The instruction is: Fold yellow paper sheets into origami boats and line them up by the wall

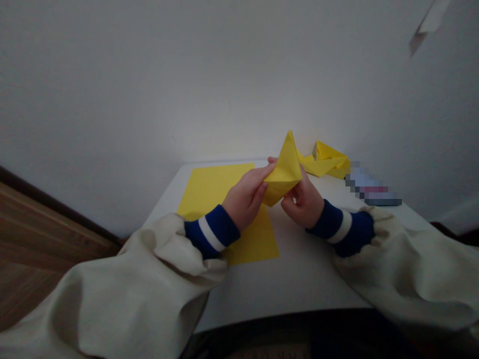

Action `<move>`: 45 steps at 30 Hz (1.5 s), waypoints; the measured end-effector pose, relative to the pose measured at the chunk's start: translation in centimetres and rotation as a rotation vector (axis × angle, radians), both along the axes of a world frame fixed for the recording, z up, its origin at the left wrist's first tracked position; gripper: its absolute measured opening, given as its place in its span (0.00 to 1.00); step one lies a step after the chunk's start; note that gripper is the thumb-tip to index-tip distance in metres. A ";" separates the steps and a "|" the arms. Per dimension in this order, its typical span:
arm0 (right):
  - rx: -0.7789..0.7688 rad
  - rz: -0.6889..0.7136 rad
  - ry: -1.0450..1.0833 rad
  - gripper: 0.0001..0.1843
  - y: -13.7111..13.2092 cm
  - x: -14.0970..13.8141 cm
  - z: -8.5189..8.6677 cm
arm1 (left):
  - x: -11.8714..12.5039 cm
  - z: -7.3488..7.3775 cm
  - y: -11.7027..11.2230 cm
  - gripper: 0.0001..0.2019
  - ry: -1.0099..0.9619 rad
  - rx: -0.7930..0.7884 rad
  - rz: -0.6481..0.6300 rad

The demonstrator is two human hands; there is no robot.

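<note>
A folded yellow paper boat (286, 167) is held up above the table, its pointed peak upward. My left hand (249, 192) grips its left end, with the thumb in front and fingers behind. My right hand (305, 199) holds it from the right and below; its fingers are curled and partly hidden behind the paper. Under my left hand and sleeve, a flat sheet of yellow paper (256, 239) lies on the white table (307, 279).
More folded yellow paper boats (329, 162) rest at the table's back right, against the wall (224, 75). Beside them is a blurred, pixelated flat object (370, 189). Brown wooden panelling (37, 239) stands at the left.
</note>
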State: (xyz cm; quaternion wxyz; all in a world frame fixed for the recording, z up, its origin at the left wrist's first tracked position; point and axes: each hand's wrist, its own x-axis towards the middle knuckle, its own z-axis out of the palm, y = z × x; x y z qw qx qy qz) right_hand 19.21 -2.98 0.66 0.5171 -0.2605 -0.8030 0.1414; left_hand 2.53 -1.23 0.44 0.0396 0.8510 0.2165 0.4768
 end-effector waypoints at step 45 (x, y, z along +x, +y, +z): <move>-0.232 -0.057 0.102 0.32 0.1 -0.6 0.1 | 0.4 -0.1 -0.1 0.43 -0.092 -0.098 0.032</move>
